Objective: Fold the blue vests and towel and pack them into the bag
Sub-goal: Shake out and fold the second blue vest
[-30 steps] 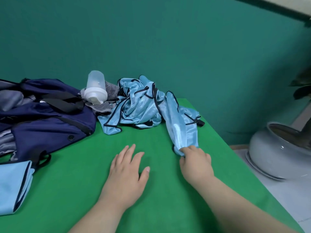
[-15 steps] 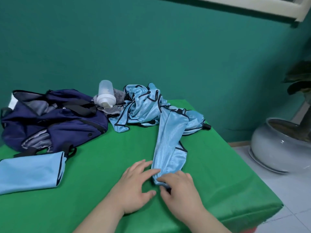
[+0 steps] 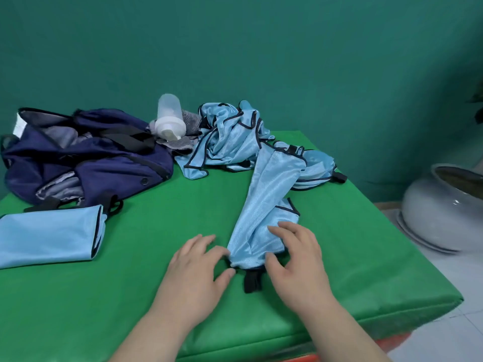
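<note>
A light blue vest with black trim lies stretched from the pile toward me on the green table. My right hand pinches its near end between thumb and fingers. My left hand touches the same end at its left corner, fingers spread. A black strap pokes out below the hem. More crumpled blue vests are heaped at the back. A folded blue vest lies at the left. The open navy bag sits at the back left. A grey towel peeks from behind the bottle.
A clear plastic bottle leans on the bag's edge. The table's right edge drops to a tiled floor, where a large grey ceramic pot stands. A teal wall backs the table.
My right hand has dragged one vest out of the pile toward me. My left hand has come over to the vest's near end.
</note>
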Tool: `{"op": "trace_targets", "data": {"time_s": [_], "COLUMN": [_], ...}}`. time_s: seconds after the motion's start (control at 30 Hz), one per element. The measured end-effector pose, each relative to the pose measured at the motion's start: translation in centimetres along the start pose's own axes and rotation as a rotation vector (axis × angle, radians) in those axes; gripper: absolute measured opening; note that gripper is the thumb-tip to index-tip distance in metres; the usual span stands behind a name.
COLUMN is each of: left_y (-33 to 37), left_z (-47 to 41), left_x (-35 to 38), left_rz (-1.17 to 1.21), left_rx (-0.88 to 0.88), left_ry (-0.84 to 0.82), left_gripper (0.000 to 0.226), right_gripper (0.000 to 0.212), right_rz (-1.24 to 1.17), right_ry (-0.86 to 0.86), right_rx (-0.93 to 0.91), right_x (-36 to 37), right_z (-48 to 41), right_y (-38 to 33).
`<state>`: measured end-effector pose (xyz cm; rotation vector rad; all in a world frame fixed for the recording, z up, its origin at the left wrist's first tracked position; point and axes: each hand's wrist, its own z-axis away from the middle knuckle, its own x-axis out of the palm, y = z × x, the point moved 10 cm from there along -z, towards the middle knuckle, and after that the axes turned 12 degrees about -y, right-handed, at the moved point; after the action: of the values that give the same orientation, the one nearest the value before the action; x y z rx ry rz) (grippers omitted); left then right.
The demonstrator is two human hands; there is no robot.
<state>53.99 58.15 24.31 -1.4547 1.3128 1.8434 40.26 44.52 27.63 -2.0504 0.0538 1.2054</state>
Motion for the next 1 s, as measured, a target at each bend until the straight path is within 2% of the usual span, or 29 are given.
{"op": "trace_targets", "data": {"time_s": [0.07,0.17,0.3,0.47,0.57,0.73,0.9,1.0], "left_y": [0.5,1.5,2.3,1.4,-1.1,-4.8,-6.8,-7.9], "left_z": [-0.1,-0.4,-1.6,-2.6,-2.1,-0.2,2.4,3.5], "left_x": [0.5,0.9,0.6,-1.6,-4.3,-7.0,-8.5,-8.4], "left_rz": [-0.010,-0.015,-0.015,-0.008,0.115,0.113,0.122,0.117], "left_rx": [0.064,0.168,0.215,0.130,0.017,-0.102,-0.130,-0.129], "left_ry": [-0.019,-0.055,-0.035,-0.034,0.021,0.035,0.023,0.004], "left_gripper": [0.049,0.049,0.024,0.016,0.014,0.015,0.011,0.030], "right_gripper": [0.060,0.068,0.049,0.039,0.043,0.044,0.047,0.054], "right_rz": [-0.006,0.045,0.063,0.036,0.032,0.010,0.005,0.038], "right_ry": [-0.071,-0.174,-0.189,-0.117,-0.089,-0.069,-0.149,-0.262], "right_rx": [0.118,0.173,0.161,0.057,-0.019,-0.035,-0.032,-0.023], "right_x": [0.6,1.7,2.0,1.3,1.2,1.2,2.7,4.1], "right_z": [-0.8,-1.9,-2.5,-2.6,-2.4,-2.4,-2.2,-2.0], "right_y": [1.3,2.0,1.6,0.4,-0.3,-0.3,-1.7,-2.4]}}
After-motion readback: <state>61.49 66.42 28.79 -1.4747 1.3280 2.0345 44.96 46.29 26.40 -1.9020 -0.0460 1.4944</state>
